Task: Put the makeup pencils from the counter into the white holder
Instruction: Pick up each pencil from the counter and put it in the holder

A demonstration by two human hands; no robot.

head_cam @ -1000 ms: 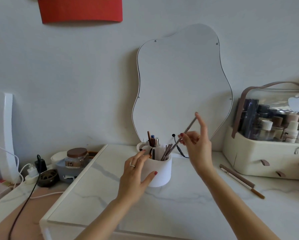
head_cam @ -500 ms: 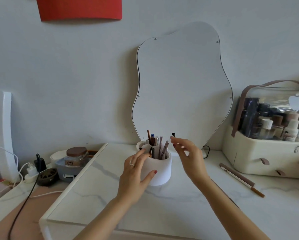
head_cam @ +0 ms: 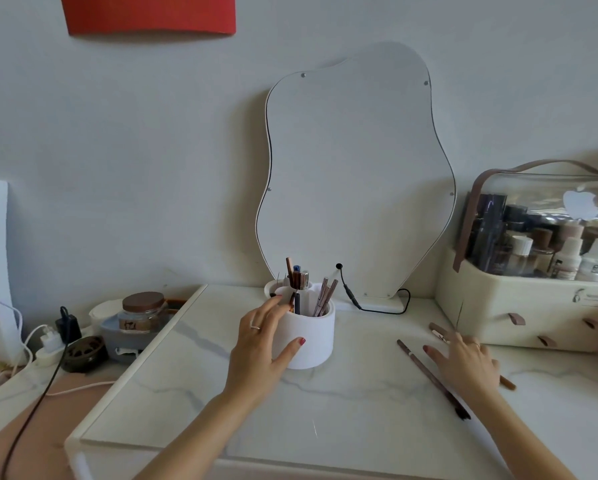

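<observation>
The white holder [head_cam: 309, 336] stands on the marble counter [head_cam: 342, 407] with several pencils upright in it. My left hand [head_cam: 261, 344] grips its left side, thumb on the front wall. To the right, my right hand [head_cam: 464, 358] lies flat and spread, fingers apart, over pencils on the counter; whether it grips one I cannot tell. One long brown pencil [head_cam: 429, 374] lies diagonally just left of that hand. Another brown pencil [head_cam: 438, 330] runs under the hand, its tip [head_cam: 508, 383] showing beyond the wrist.
A wavy mirror [head_cam: 356, 174] leans on the wall behind the holder, its black cable [head_cam: 351, 294] trailing on the counter. A cream cosmetics case [head_cam: 533, 306] with bottles stands at the right. A glass jar [head_cam: 143, 311], chargers and cords sit on the lower ledge at the left.
My right hand dropped a pencil into the holder, then swung right and down onto the pencils lying by the cosmetics case. My left hand stayed on the holder.
</observation>
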